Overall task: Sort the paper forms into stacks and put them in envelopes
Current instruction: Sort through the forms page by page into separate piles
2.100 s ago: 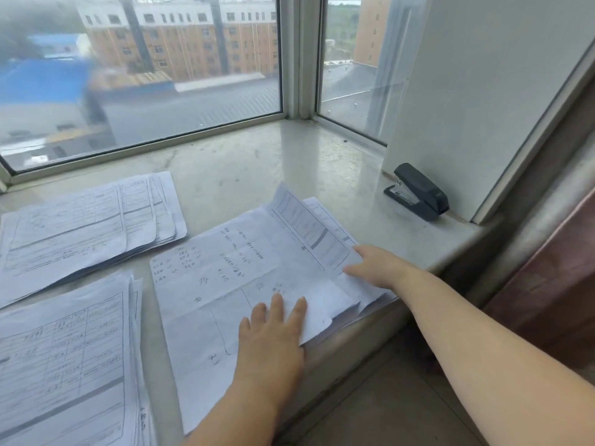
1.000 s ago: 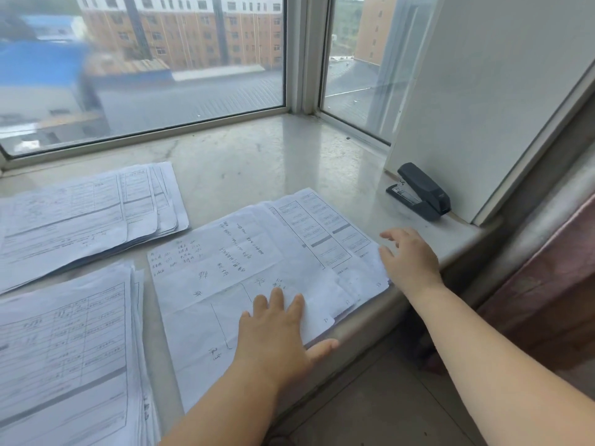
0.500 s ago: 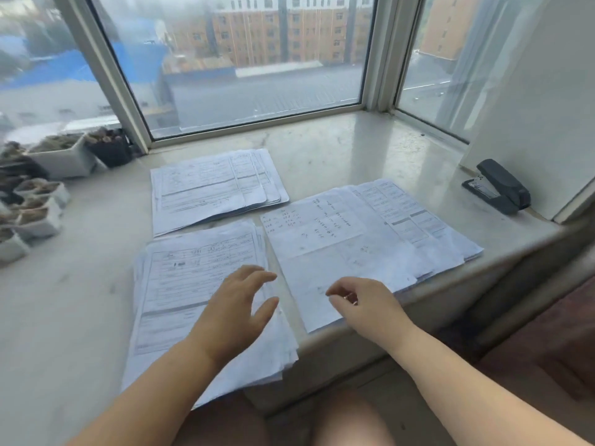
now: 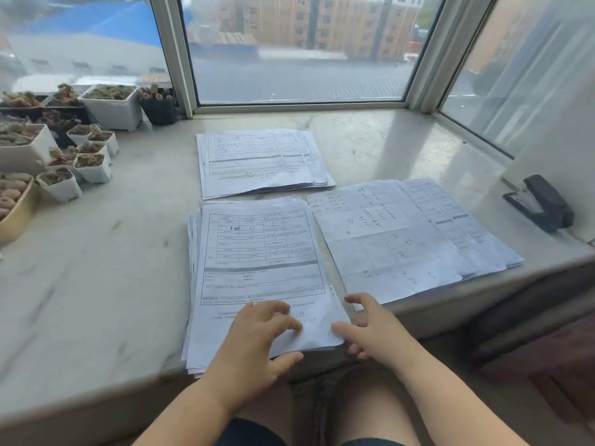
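Observation:
Three stacks of printed paper forms lie on the marble windowsill [image 4: 96, 268]. The near stack [image 4: 260, 252] sits right in front of me, its lower edge hanging over the sill's front edge. A second stack [image 4: 257, 159] lies behind it, and a fanned-out third stack [image 4: 402, 236] lies to the right with a handwritten sheet on top. My left hand [image 4: 254, 342] rests on the bottom of the near stack, fingertips pressing the top sheet. My right hand [image 4: 376, 329] pinches that stack's lower right corner, thumb on top and fingers curled under the edge.
A black stapler [image 4: 541, 202] sits at the right end of the sill, against a white panel. Several small white plant pots [image 4: 93, 162] and a brown bowl [image 4: 16, 207] crowd the left. Window glass closes off the back. My knees are below the sill.
My view swung left from the right stack to the near stack. Both hands left the right stack; the left settled on the near stack's bottom and the right took its corner.

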Motion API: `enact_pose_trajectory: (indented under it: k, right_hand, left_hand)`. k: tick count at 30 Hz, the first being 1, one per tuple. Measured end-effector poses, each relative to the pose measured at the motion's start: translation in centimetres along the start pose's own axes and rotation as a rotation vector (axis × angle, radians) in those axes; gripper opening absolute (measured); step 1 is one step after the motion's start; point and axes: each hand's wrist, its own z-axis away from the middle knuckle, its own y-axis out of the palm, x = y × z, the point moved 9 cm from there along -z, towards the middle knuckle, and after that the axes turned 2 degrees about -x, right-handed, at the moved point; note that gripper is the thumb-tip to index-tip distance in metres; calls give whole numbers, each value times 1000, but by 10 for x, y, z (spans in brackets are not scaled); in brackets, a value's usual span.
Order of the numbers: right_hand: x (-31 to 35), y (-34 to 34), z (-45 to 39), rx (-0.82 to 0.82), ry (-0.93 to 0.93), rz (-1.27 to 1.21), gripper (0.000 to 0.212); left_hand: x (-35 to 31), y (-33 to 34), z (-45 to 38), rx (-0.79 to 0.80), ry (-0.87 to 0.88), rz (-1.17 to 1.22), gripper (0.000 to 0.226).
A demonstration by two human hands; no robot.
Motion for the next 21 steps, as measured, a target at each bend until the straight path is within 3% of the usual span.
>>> enact_pose_trajectory:
  k: [3, 5, 6, 8, 10, 13, 21]
  right_hand:
    - [10, -10, 6, -165, -138, 487, 59]
    - [29, -13, 11, -311, -370, 610, 54]
    - [39, -10, 13, -326, -521, 611, 51]
    - [51, 1, 8, -185, -685, 638, 53]
    - [49, 13, -8, 24, -640, 672, 63]
    - [40, 19, -29, 146, -547, 658, 58]
    - [42, 20, -37, 26, -519, 424, 49]
  left_hand:
    - [3, -1, 0, -27, 31, 18, 36]
    - [4, -2, -1, -32, 59, -8, 35]
    - [5, -2, -1, -27, 67, -21, 34]
    - [7, -2, -2, -12, 65, -40, 36]
    - [9, -2, -2, 6, 48, -51, 44]
    - [11, -3, -2, 17, -4, -78, 62]
    - [15, -7, -8, -52, -128, 31, 58]
